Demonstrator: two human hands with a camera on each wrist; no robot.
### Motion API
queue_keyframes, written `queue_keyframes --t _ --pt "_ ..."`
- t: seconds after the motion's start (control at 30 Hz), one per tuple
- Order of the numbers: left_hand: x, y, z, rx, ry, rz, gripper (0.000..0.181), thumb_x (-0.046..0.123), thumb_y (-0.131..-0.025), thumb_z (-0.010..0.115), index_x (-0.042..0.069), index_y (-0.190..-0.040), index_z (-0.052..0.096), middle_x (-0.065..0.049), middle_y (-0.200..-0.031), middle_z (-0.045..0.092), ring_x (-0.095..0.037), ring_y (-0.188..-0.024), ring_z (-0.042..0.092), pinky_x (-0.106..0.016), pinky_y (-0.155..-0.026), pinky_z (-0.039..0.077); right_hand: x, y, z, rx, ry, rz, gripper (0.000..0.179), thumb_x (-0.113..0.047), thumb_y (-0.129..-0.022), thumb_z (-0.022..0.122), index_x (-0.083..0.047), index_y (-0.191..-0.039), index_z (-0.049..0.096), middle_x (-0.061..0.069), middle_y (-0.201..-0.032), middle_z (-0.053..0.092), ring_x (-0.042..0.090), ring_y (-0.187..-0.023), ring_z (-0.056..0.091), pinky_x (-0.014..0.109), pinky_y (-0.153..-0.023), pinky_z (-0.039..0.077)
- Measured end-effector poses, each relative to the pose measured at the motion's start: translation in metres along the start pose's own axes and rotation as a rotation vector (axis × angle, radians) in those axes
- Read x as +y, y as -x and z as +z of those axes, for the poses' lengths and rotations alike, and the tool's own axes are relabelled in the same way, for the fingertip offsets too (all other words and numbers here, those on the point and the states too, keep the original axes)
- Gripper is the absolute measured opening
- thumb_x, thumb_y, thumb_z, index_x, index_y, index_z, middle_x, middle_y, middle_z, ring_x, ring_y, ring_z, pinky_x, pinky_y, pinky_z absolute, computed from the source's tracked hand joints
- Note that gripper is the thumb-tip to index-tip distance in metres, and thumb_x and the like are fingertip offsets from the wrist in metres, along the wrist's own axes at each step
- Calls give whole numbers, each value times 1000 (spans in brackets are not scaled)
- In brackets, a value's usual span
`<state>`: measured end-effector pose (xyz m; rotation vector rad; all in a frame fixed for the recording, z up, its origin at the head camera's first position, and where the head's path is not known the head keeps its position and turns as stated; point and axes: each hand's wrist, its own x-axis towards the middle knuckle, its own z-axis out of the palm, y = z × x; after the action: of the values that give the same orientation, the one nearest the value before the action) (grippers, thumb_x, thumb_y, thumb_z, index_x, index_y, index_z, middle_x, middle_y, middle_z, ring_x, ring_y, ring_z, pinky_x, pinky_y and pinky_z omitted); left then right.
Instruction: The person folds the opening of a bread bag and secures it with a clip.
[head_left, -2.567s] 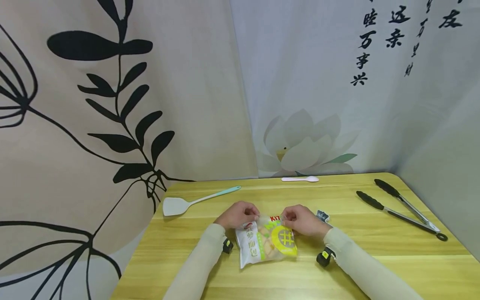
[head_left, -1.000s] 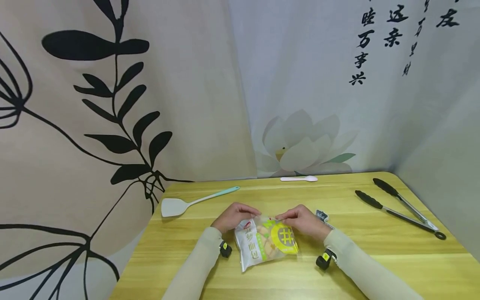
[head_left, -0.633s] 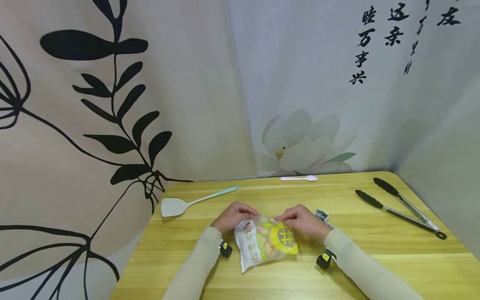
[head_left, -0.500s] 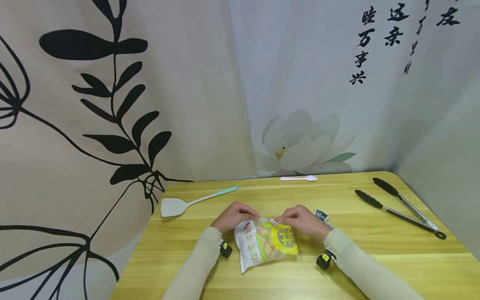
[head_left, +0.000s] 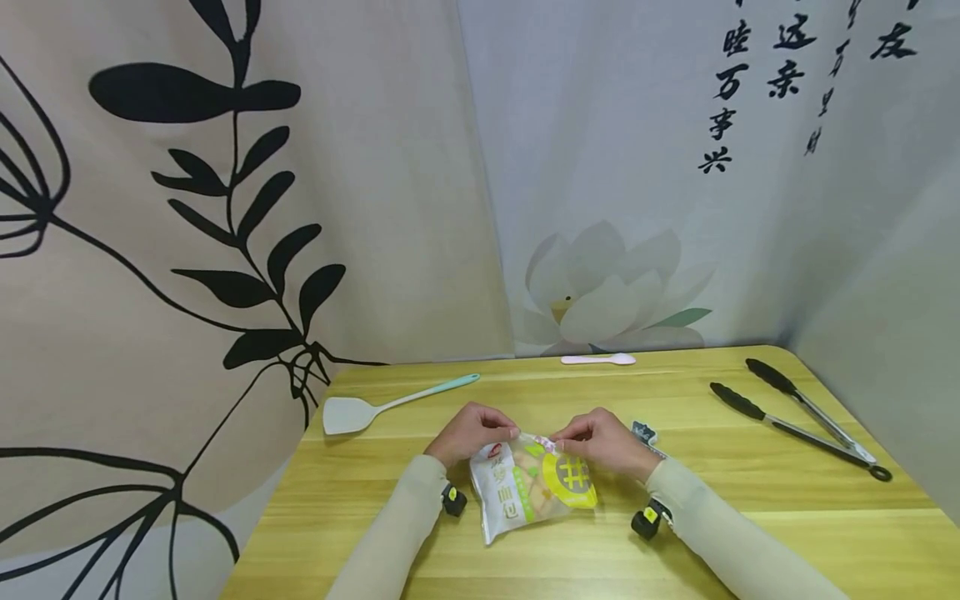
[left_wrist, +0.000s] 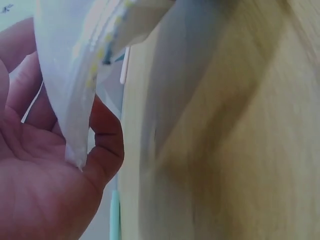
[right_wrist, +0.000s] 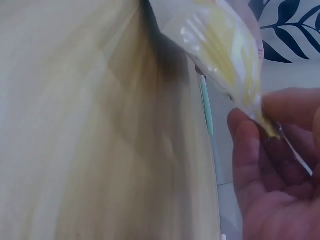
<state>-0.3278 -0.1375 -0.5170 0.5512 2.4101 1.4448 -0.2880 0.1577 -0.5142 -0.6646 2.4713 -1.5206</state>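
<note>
A plastic food packet (head_left: 534,492), part white and part see-through with a yellow panel, stands low over the table's middle, pale pieces showing inside. My left hand (head_left: 472,435) pinches its far edge near the left corner. At the right of the same edge, my right hand (head_left: 606,443) pinches it between thumb and fingers. In the left wrist view the white side of the packet (left_wrist: 65,75) hangs between thumb and fingers. The right wrist view shows the packet's yellow corner (right_wrist: 222,47) gathered at the fingertips.
A white spatula (head_left: 349,414) with a mint handle lies at the left of the wooden table (head_left: 315,533). Behind the packet is a pink spoon (head_left: 597,359) at the far edge. Black-handled tongs (head_left: 810,421) lie spread at the right. A small grey item (head_left: 644,432) sits beside my right wrist.
My right hand has shifted slightly left along the packet's edge, and the red lettering there is no longer readable. My left fingers straightened, then bent again. The packet stays about where it was.
</note>
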Motion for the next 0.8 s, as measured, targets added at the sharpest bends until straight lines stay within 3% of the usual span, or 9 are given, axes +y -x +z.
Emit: queue_keyframes --t 0.17,0.33,0.47,0.8 --pt "1 -2 2 13 10 14 12 26 -96 80 16 -102 81 3 -97 77 -12 -88 68 -30 -81 54 1 1 0 14 -31 30 13 -16 -96 78 -13 -108 84 5 -106 81 17 -93 71 25 -78 57" --pt "0 -5 2 0 38 24 18 20 -96 80 8 -110 77 1 -96 77 -12 -89 70 -27 -81 54 2 0 0 13 -41 62 19 -17 -97 78 -10 -114 82 5 -103 80 14 -86 68 26 -75 57" --pt "2 -4 1 -3 18 15 18 21 -96 80 9 -110 79 1 -97 78 -12 -90 70 -28 -81 55 1 -1 -1 14 -19 105 22 -18 -96 79 -9 -116 81 2 -97 78 13 -83 66 27 -73 56" --pt "4 -2 0 41 -41 -17 13 23 -95 81 17 -106 83 3 -96 78 -14 -89 69 -30 -78 56 -4 -2 -1 39 46 161 7 -18 -92 83 -11 -93 83 -1 -85 76 15 -77 63 28 -65 51"
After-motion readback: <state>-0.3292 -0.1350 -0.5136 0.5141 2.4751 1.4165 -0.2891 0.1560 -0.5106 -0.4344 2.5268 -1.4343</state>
